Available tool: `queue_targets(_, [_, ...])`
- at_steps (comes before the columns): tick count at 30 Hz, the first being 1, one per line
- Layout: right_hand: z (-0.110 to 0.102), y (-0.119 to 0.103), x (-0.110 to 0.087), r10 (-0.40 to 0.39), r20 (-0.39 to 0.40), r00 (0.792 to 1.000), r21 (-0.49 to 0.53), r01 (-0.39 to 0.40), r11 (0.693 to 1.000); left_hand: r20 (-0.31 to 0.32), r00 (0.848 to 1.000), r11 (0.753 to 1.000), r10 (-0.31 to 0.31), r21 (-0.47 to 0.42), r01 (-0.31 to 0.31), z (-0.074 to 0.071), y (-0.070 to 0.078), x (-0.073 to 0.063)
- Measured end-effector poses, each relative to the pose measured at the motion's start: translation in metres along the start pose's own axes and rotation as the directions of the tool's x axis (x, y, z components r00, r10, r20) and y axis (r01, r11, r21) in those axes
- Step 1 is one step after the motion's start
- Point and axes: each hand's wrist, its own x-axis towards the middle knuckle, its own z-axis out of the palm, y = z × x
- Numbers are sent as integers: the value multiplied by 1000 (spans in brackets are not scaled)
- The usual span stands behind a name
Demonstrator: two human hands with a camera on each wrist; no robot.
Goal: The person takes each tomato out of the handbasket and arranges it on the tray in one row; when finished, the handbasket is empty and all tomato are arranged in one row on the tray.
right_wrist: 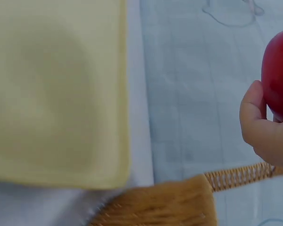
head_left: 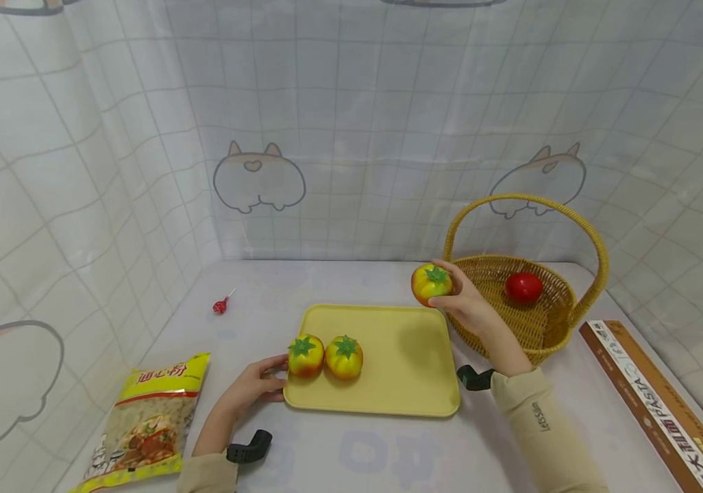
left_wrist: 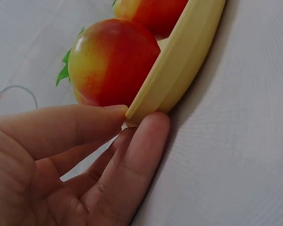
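My right hand [head_left: 471, 301] grips a yellow-and-red toy tomato [head_left: 427, 291] with a green leafy top, held above the table by the tray's far right corner and the basket's left side. In the right wrist view this tomato [right_wrist: 279, 75] shows its red underside at the right edge. The yellow tray [head_left: 403, 383] carries two similar tomatoes, a left one [head_left: 305, 363] and a right one [head_left: 344, 363], side by side at its left end. With thumb and fingers, my left hand [head_left: 253, 383] pinches the tray's left edge; the left wrist view shows this rim [left_wrist: 179, 70] close up.
A wicker basket [head_left: 533, 335] with a tall handle stands at the right, a red fruit [head_left: 523, 288] inside. Beyond it lies a long pasta box [head_left: 654, 404]. At the left are a yellow-ended food bag [head_left: 148, 424] and a red lollipop [head_left: 220, 305]. Curtains surround the table.
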Motion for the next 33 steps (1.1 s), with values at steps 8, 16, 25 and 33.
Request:
queue_targets(8, [25, 23, -2, 145, 73, 987, -93, -138, 986, -2, 1000, 1000, -3, -6, 3, 2, 0, -1])
queue_targets(16, [45, 49, -2, 284, 92, 954, -228, -257, 939, -10, 1000, 1000, -6, 5, 6, 2, 1, -2])
queue_targets(25, [59, 69, 3, 369, 39, 929, -421, -319, 849, -18, 1000, 1000, -7, 5, 7, 1, 1, 0])
queue_targets(33, [63, 73, 5, 409, 19, 913, -500, -345, 794, -17, 1000, 1000, -7, 6, 7, 1, 1, -1])
